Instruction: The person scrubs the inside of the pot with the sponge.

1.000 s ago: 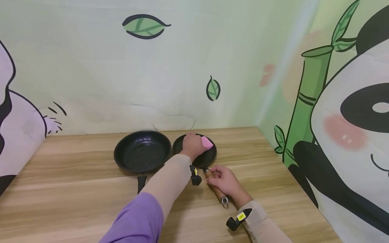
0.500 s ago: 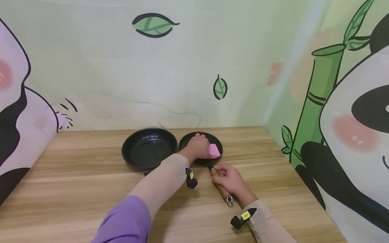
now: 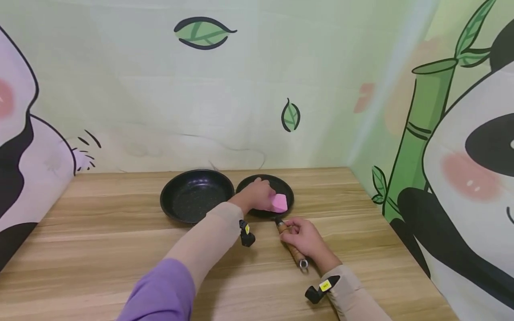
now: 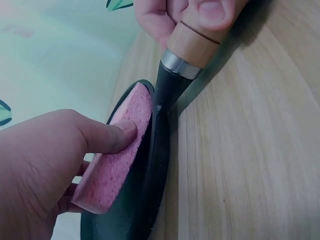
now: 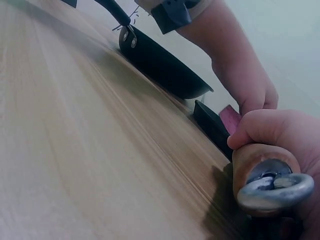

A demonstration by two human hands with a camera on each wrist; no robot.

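My left hand (image 3: 258, 194) grips a pink sponge (image 4: 116, 159) inside the small black frying pan (image 3: 281, 182). In the left wrist view the thumb lies along the sponge's face, and the sponge stands tilted close to the pan's rim on the handle side. My right hand (image 3: 306, 238) holds the pan's wooden handle (image 3: 297, 256) between thumb and fingers. At the handle's end hangs a metal ring (image 5: 276, 191), large in the right wrist view. The right hand's thumb (image 4: 214, 12) rests on the wood above a silver collar (image 4: 180, 65).
A larger black frying pan (image 3: 196, 196) stands just left of the small one, its handle hidden by the left forearm (image 3: 217, 232) in the head view. The wooden table (image 3: 100, 249) ends at a wall (image 3: 140, 89) printed with leaves and pandas.
The left hand has drawn the sponge from the far side of the small pan toward its near, handle side. The right hand keeps its hold on the handle. The head view shifted slightly.
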